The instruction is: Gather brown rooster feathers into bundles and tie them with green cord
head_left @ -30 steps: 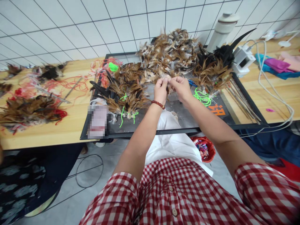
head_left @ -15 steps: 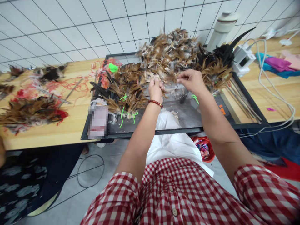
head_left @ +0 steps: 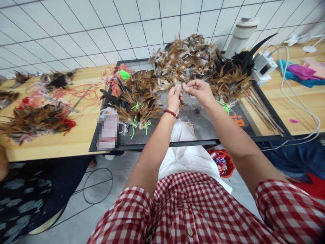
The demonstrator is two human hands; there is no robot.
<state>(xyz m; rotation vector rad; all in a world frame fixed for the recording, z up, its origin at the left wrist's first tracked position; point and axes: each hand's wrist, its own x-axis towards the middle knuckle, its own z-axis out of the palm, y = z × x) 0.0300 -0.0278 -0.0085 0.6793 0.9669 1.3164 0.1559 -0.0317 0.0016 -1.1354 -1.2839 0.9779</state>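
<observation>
My left hand, a beaded bracelet at its wrist, is closed with brown feathers poking out below its fingers. Close beside its fingertips, my right hand is pinched; what sits between thumb and finger is too small to make out. Behind both hands rises a large heap of loose brown and grey feathers. To the left lie feather bunches tied with green string. Another brown bunch with green ties is at the right, near black feathers.
A black-framed tray carries the feathers, a pixelated flat item and thin sticks. A white bottle and a white charger with cable stand at right. Another person's feathers lie left. Below hangs a red basket.
My right hand has moved left from the edge of the heap to my left hand's fingertips. My left hand has shifted slightly right, still closed. The view has shifted a little.
</observation>
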